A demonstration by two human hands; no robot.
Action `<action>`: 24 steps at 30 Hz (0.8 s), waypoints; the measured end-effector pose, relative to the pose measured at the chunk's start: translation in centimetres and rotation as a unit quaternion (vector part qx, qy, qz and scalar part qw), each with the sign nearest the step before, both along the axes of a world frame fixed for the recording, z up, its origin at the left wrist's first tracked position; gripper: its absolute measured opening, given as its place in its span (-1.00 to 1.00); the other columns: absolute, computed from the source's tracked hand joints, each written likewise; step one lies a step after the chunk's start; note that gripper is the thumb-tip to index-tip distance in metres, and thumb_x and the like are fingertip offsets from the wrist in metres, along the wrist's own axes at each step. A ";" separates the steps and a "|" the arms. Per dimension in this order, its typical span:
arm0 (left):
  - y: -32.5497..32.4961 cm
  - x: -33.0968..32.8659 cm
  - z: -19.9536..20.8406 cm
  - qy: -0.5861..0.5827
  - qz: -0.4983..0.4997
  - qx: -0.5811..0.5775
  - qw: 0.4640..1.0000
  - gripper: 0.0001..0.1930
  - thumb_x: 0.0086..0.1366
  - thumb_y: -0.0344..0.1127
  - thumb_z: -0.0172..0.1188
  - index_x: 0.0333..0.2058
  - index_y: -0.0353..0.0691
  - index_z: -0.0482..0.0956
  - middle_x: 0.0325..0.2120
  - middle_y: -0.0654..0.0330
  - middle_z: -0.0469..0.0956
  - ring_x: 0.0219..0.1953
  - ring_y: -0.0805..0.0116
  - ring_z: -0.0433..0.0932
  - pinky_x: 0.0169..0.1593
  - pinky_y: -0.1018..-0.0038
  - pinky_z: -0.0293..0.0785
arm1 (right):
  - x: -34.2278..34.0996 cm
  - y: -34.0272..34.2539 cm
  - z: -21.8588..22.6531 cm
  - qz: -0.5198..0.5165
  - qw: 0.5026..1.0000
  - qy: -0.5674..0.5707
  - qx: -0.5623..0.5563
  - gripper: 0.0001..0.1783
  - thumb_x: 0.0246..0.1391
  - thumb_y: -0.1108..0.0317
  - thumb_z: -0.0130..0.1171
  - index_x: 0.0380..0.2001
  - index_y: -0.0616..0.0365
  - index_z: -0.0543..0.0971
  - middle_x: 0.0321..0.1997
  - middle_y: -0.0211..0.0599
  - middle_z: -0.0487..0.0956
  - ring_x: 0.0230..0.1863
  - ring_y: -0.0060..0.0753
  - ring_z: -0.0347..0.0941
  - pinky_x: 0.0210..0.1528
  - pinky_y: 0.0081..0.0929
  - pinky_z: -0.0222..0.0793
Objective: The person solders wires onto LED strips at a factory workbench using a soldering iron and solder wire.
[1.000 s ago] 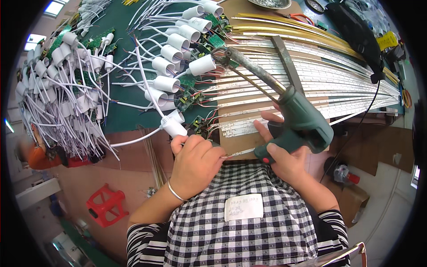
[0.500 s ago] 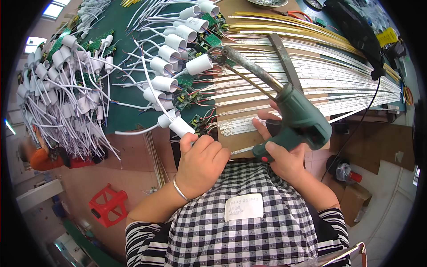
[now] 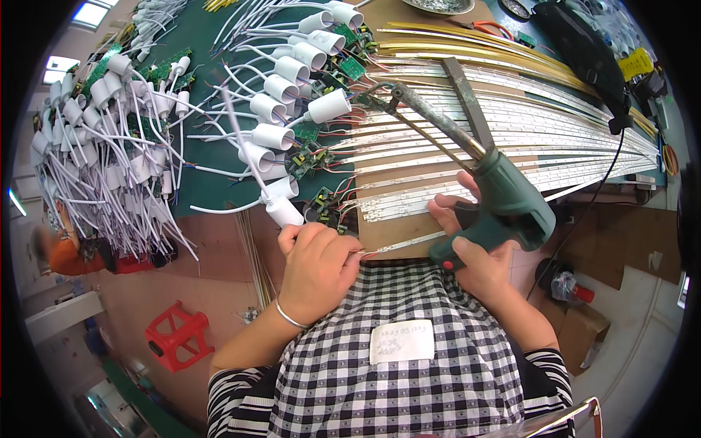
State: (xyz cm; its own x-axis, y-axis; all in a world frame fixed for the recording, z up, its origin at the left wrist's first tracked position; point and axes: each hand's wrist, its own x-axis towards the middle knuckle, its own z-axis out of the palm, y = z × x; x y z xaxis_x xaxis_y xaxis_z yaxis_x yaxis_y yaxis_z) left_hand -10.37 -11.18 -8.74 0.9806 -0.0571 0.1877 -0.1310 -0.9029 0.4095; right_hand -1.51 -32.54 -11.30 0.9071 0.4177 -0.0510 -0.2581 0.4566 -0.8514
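My left hand is closed around the lower end of a white plastic cap whose white cable sticks up and away from me. Thin wires show at its fingertips, beside the end of a white LED strip at the table's near edge; their exact grip is hidden. In my right hand is a green soldering gun with a red button. Its metal barrel slants to the far left, the tip above the wired ends of other strips. A green circuit board lies just beyond my left hand.
Several white caps with cables and boards line the green mat. Many LED strips fan out rightward on cardboard, under a dark metal bar. A heap of caps hangs over the left edge. A red stool stands on the floor.
My left hand has shifted a little left with the cap, which tilts more. The soldering gun has moved slightly right and toward me. Wires now show at my left fingertips.
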 end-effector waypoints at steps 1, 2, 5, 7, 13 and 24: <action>0.0 -0.1 -0.1 0.005 0.012 -0.009 1.000 -0.85 -0.03 -0.40 0.28 -0.43 -0.11 0.52 -0.53 0.32 0.43 -0.33 0.27 0.40 -0.10 0.27 0.09 | 0.0 0.0 0.0 0.001 1.000 0.000 0.000 -0.15 -0.07 0.49 0.19 0.29 0.17 0.04 0.36 -0.16 0.10 0.21 -0.18 0.27 0.31 0.04 0.16; 0.1 -0.3 -0.3 0.005 0.012 -0.009 1.000 -0.85 -0.03 -0.40 0.28 -0.43 -0.11 0.52 -0.53 0.32 0.43 -0.33 0.27 0.40 -0.10 0.27 0.09 | 0.1 0.0 -0.1 0.002 1.000 -0.002 0.000 -0.15 -0.07 0.49 0.19 0.29 0.17 0.04 0.36 -0.16 0.10 0.20 -0.18 0.28 0.30 0.04 0.16; 0.3 -0.7 -0.8 0.019 0.035 -0.029 0.999 -0.85 0.00 -0.39 0.27 -0.42 -0.12 0.51 -0.52 0.31 0.45 -0.33 0.26 0.40 -0.10 0.28 0.08 | 0.0 0.0 -0.2 0.001 1.000 -0.001 0.002 -0.14 -0.07 0.49 0.19 0.29 0.17 0.04 0.35 -0.15 0.10 0.19 -0.19 0.29 0.30 0.03 0.16; 0.2 -0.9 -0.9 0.035 0.025 -0.021 0.999 -0.85 0.01 -0.38 0.26 -0.41 -0.12 0.49 -0.51 0.31 0.46 -0.33 0.27 0.40 -0.11 0.29 0.07 | 0.0 0.1 -0.3 -0.002 1.000 0.001 0.003 -0.14 -0.07 0.49 0.19 0.29 0.17 0.03 0.35 -0.15 0.10 0.18 -0.19 0.30 0.30 0.03 0.16; 0.0 -0.6 -0.4 0.028 0.031 -0.027 0.999 -0.87 0.02 -0.38 0.26 -0.42 -0.11 0.51 -0.52 0.31 0.46 -0.34 0.28 0.39 -0.12 0.30 0.07 | -0.1 0.1 -0.5 -0.012 1.000 -0.002 0.009 -0.15 -0.07 0.49 0.20 0.29 0.18 0.04 0.34 -0.15 0.12 0.17 -0.20 0.32 0.30 0.02 0.16; -0.1 0.7 0.2 0.041 -0.024 -0.042 0.998 -0.89 0.01 -0.40 0.23 -0.44 -0.08 0.51 -0.54 0.36 0.44 -0.35 0.34 0.39 -0.16 0.33 0.06 | -0.1 0.0 -0.5 0.007 0.999 -0.018 0.038 -0.18 -0.08 0.68 0.07 0.28 0.15 0.07 0.33 -0.09 0.13 0.26 -0.15 0.23 0.35 -0.04 0.09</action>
State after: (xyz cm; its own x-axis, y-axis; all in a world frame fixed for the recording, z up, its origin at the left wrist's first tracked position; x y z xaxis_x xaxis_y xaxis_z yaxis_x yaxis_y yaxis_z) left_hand -9.62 -11.31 -8.56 0.9894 -0.0910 0.1128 -0.1354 -0.8580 0.4954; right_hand -1.64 -32.55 -11.82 0.9015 0.4327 0.0130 -0.2357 0.5158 -0.8237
